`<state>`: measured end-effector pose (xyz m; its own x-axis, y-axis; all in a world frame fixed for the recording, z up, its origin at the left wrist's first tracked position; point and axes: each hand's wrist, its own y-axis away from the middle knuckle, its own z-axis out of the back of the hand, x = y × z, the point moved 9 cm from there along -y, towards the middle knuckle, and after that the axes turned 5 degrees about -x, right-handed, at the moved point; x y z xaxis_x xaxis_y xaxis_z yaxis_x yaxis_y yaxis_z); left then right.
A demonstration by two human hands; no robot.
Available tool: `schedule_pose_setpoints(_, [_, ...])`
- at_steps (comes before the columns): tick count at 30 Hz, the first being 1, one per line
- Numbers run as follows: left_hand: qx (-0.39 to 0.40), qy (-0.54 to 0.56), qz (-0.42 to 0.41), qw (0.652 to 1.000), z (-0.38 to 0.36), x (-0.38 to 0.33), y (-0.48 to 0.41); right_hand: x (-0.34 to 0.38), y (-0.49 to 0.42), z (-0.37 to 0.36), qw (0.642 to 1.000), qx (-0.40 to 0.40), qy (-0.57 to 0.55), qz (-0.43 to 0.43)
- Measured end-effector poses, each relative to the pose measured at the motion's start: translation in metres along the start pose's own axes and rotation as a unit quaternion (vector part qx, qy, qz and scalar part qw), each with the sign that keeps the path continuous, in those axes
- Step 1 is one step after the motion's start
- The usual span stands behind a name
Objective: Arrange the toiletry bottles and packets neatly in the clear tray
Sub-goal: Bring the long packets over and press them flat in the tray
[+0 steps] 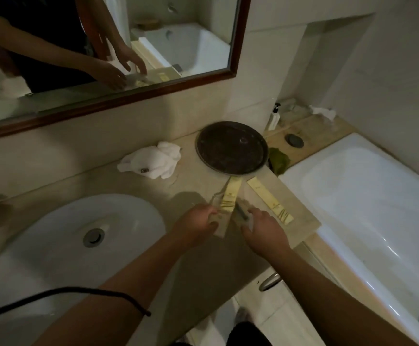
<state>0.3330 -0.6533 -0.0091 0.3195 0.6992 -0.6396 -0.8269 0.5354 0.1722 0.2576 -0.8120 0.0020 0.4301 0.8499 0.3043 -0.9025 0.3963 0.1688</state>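
Observation:
A clear tray [222, 229] lies on the beige counter between the sink and the bathtub, its edges faint and blurred. One cream packet [231, 196] lies slanted in or over it, the near end by my left fingers. A second cream packet [269, 204] rests flat on the counter to the right, outside the tray. My left hand [196, 224] grips the tray's left edge. At the tray's right edge, my right hand [264, 229] curls its fingers around the rim. No bottle is inside the tray.
A dark round tray [232, 148] sits behind the packets, beside a crumpled white towel [151, 159]. A pump bottle [273, 118] stands on the ledge behind the bathtub [368, 201]. The white sink [61, 236] is to the left. A mirror [103, 46] reflects both hands.

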Motion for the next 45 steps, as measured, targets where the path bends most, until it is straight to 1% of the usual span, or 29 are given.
schedule_pose_setpoints(2, [-0.014, 0.000, 0.020, 1.000, -0.003, -0.004, -0.013, -0.013, -0.016, 0.003, 1.000, 0.002, 0.001, 0.000])
schedule_pose_setpoints(4, [-0.052, 0.008, 0.043, 0.998, -0.003, -0.008, -0.027, -0.027, -0.034, 0.009, 1.000, -0.005, -0.004, -0.005])
schedule_pose_setpoints(6, [-0.082, 0.019, 0.089, 0.992, -0.001, -0.012, -0.038, -0.042, -0.051, 0.019, 1.000, -0.026, 0.002, -0.001])
schedule_pose_setpoints(8, [-0.111, 0.015, 0.136, 0.984, -0.001, -0.014, -0.049, -0.058, -0.067, 0.025, 0.999, -0.028, 0.014, 0.006])
schedule_pose_setpoints(11, [-0.127, -0.010, 0.199, 0.972, -0.007, -0.016, -0.063, -0.080, -0.086, 0.021, 0.999, 0.003, 0.030, 0.026])
schedule_pose_setpoints(14, [-0.111, -0.041, 0.253, 0.960, -0.017, -0.019, -0.071, -0.090, -0.098, 0.009, 0.997, 0.056, 0.028, 0.054])
schedule_pose_setpoints(17, [-0.093, -0.050, 0.282, 0.954, -0.030, -0.017, -0.075, -0.100, -0.107, 0.000, 0.993, 0.102, -0.009, 0.055])
schedule_pose_setpoints(19, [-0.090, -0.036, 0.299, 0.949, -0.034, -0.014, -0.076, -0.100, -0.108, -0.004, 0.989, 0.123, -0.020, 0.077])
schedule_pose_setpoints(21, [-0.096, -0.016, 0.314, 0.945, -0.031, -0.017, -0.076, -0.101, -0.109, -0.007, 0.984, 0.142, -0.057, 0.087])
schedule_pose_setpoints(26, [-0.137, 0.027, 0.340, 0.930, 0.001, -0.024, -0.060, -0.094, -0.104, -0.003, 0.974, 0.144, -0.151, 0.090])
schedule_pose_setpoints(30, [-0.194, 0.063, 0.333, 0.921, 0.036, -0.027, -0.026, -0.057, -0.084, 0.007, 0.948, 0.157, -0.254, 0.112])
schedule_pose_setpoints(33, [-0.252, 0.156, 0.344, 0.891, 0.056, -0.016, 0.019, -0.010, -0.059, 0.015, 0.919, 0.178, -0.331, 0.118])
schedule_pose_setpoints(36, [-0.307, 0.274, 0.359, 0.838, 0.068, 0.008, 0.081, 0.050, -0.022, 0.016, 0.894, 0.208, -0.369, 0.146])
schedule_pose_setpoints(38, [-0.338, 0.349, 0.371, 0.791, 0.074, 0.028, 0.132, 0.093, 0.007, 0.012, 0.890, 0.220, -0.354, 0.183])
schedule_pose_setpoints(40, [-0.362, 0.405, 0.372, 0.753, 0.080, 0.046, 0.183, 0.135, 0.039, 0.002, 0.885, 0.245, -0.337, 0.206])
schedule_pose_setpoints(45, [-0.407, 0.459, 0.391, 0.686, 0.084, 0.093, 0.310, 0.225, 0.134, -0.034, 0.863, 0.303, -0.321, 0.247])
